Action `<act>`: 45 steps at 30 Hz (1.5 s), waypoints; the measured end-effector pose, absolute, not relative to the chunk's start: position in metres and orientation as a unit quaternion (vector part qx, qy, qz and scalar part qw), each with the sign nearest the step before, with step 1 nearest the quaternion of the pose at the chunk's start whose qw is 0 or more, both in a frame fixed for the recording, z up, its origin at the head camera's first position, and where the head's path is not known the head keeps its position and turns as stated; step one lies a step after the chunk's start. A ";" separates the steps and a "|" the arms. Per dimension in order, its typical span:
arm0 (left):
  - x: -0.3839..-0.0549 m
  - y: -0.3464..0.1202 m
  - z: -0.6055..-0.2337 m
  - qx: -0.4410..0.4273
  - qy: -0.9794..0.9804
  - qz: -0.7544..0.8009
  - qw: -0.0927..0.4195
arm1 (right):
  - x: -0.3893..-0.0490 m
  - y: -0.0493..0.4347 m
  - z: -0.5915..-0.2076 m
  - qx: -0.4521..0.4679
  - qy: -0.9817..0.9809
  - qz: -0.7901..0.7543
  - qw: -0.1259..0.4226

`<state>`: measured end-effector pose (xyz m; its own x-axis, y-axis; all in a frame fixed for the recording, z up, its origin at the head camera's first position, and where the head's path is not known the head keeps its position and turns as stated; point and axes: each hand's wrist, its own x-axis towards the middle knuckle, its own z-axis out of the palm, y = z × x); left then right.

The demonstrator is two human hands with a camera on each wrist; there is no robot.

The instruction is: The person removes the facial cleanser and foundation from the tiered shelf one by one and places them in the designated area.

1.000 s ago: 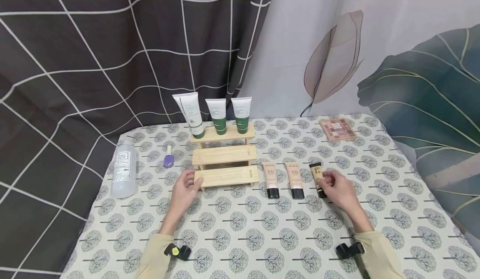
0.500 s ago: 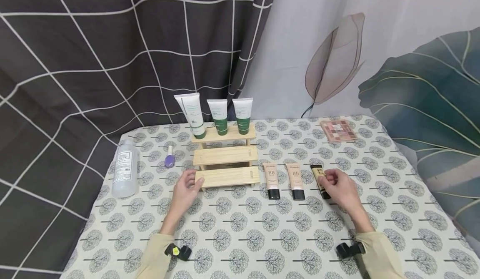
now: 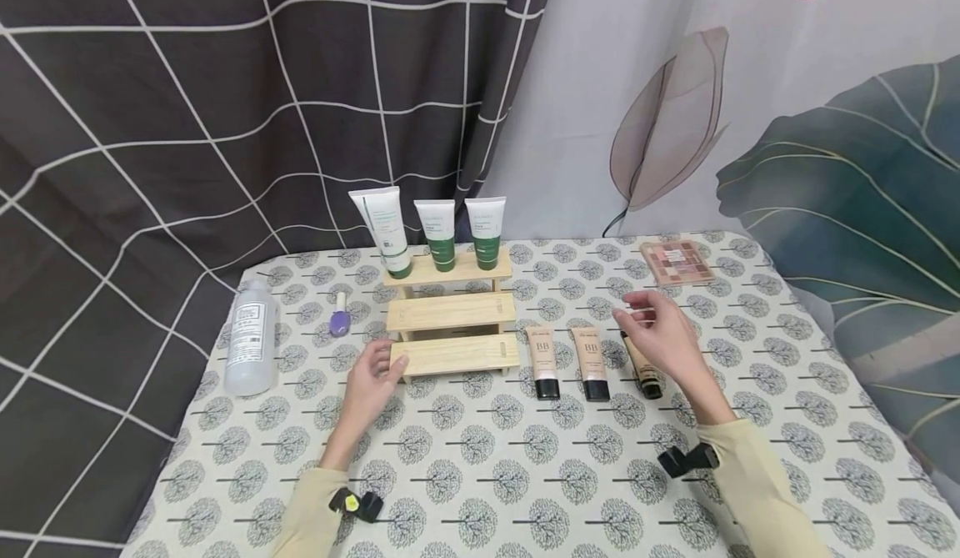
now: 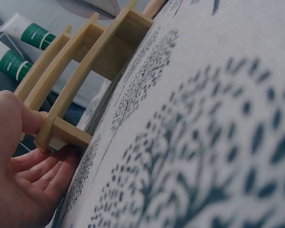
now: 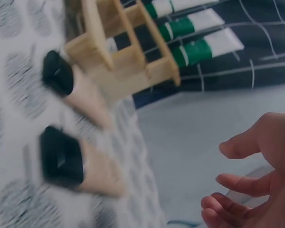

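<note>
My left hand (image 3: 369, 376) grips the left end of the lowest step of a three-step wooden display stand (image 3: 452, 311). In the left wrist view its thumb (image 4: 32, 120) lies over the step and the fingers tuck under the end. My right hand (image 3: 662, 334) hovers beside and partly over a small gold tube with a black cap (image 3: 642, 364), thumb and fingers apart, holding nothing. Left of that tube lie two beige BB cream tubes (image 3: 543, 361) with black caps, side by side. Several white and green cream tubes (image 3: 386, 234) stand on the top step, the leftmost one tilted.
A clear labelled bottle (image 3: 250, 337) stands at the left, near a purple nail polish bottle (image 3: 340, 318). At the back right lies an eyeshadow palette (image 3: 677, 262). Curtains (image 3: 225, 82) hang behind the cloth-covered table (image 3: 480, 458).
My right hand has let go of the gold tube and lifted up and away toward the back. The tube now lies slightly slanted. My left hand stays on the stand.
</note>
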<state>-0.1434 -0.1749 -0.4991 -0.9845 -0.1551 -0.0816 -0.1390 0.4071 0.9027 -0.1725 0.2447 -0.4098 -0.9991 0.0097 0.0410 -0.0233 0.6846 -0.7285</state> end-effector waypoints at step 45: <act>-0.143 -0.175 -0.498 0.084 -0.835 -0.544 0.009 | -0.264 0.082 -0.360 0.093 -0.813 0.572 0.050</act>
<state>-0.1426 -0.1747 -0.4981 -0.9858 -0.1492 -0.0765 -0.1301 0.3934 0.9101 -0.2638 0.0819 -0.3605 -0.9775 -0.0944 0.1887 -0.2095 0.3271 -0.9215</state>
